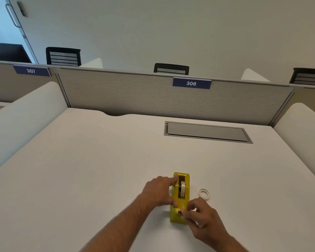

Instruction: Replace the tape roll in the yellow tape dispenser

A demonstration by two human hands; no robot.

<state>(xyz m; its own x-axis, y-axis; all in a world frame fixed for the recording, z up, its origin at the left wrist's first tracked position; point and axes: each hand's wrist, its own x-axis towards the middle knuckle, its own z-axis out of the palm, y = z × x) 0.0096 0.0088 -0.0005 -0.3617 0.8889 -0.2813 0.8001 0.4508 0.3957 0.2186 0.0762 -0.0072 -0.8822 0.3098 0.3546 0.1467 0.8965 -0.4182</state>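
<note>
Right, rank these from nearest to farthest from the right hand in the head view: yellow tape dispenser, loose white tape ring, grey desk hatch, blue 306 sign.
1. Yellow tape dispenser: touched by the right hand.
2. Loose white tape ring: just beyond it, on the desk.
3. Grey desk hatch: farther back.
4. Blue 306 sign: on the partition.

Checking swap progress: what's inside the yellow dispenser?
A tape roll stands in the yellow dispenser well on a dark hub. The well's bottom is hidden; the right hand covers the cutter end.

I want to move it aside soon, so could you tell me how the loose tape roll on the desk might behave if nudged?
The loose tape roll lies flat, so it should slide, not roll. It looks thin, probably light. The desk looks smooth, so it may skid easily.
</note>
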